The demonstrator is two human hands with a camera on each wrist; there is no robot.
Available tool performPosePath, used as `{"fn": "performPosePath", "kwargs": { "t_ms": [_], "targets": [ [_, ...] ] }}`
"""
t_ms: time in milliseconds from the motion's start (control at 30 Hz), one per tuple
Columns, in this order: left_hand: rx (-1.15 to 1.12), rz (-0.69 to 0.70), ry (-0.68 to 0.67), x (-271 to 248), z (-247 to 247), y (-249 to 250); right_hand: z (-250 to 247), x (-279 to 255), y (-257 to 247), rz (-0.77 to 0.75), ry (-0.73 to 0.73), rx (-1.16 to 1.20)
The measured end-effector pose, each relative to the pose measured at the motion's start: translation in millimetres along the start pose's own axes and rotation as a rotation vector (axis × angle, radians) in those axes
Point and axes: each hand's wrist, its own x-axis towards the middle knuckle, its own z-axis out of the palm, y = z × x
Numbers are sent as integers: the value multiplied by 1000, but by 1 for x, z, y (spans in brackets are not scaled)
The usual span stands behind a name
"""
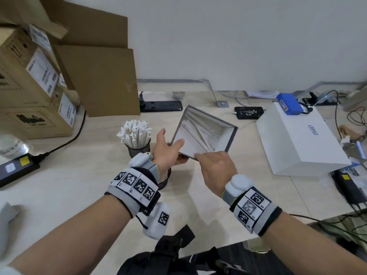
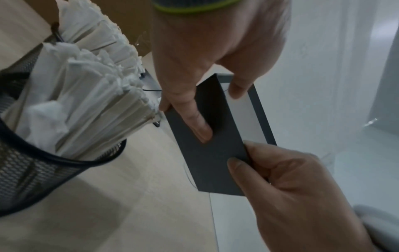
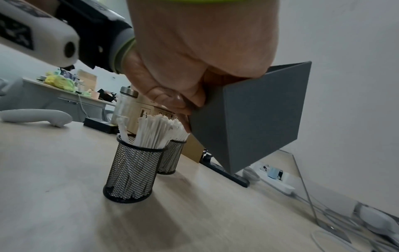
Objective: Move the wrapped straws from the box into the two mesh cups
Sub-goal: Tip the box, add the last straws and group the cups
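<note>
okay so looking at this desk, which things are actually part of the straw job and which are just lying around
Part of the job:
grey box, gripped by left hand and right hand
wrapped straws
near mesh cup
far mesh cup

Just lying about:
cardboard boxes
power strip
phone
white case

— How many mesh cups?
— Two: the near mesh cup (image 3: 131,172) and the far mesh cup (image 3: 170,156), both packed with wrapped straws (image 3: 155,131), too many to count.
— Boxes?
— One grey box (image 1: 206,132), one white box (image 1: 299,141), three stacked cardboard cartons (image 1: 29,86).
— Hands?
— Two, the left hand (image 1: 168,151) and the right hand (image 1: 216,169).
</note>
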Motion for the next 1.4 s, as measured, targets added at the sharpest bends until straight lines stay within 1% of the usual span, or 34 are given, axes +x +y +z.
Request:
{"fn": "performPosePath", "kwargs": {
  "t_ms": [33,67,133,167,200,267,300,333,400,467,533,667,767,867,933,1100,1200,1300,1400],
  "targets": [
    [-3,-29,9,2,1,1,-1,0,-1,-15,-22,2],
    [13,-30,8,3,2,3,-1,0,0,-34,-34,13],
    [117,33,-18,2,4,3,-2,1,1,-20,-58,91],
    [179,72,-33,2,5,2,-6,4,-1,50,-78,168],
    [236,104,-38,1,6,1,-8,6,-1,159,-104,257],
    [315,162,-27,2,7,-4,-15,15,-1,407,-220,416],
    [342,194,-23,2,8,-6,-20,22,-1,490,-243,458],
    [368,219,-29,2,10,-7,-24,28,0,542,-247,487],
    [415,247,-55,0,12,-11,-26,42,3,588,-289,466],
    [455,270,-63,-3,14,-14,-26,48,6,612,-349,380],
    [498,308,-61,-4,15,-15,-23,50,9,628,-363,337],
    [534,355,-58,-8,17,-11,-11,55,9,653,-271,235],
    [565,383,-54,-12,18,-6,-2,59,8,670,-264,160],
    [517,358,-47,-11,20,-4,-1,63,7,716,-227,126],
    [520,356,-38,-10,20,-4,-1,64,6,709,-220,102],
    [587,424,-41,-7,21,-10,4,63,8,706,-261,102],
    [625,404,-55,-6,23,-11,7,63,12,745,-306,156],
    [622,421,-35,-9,23,-10,6,67,14,773,-366,213],
    [579,437,-59,-11,24,-11,4,67,16,707,-387,165]
  ]
}}
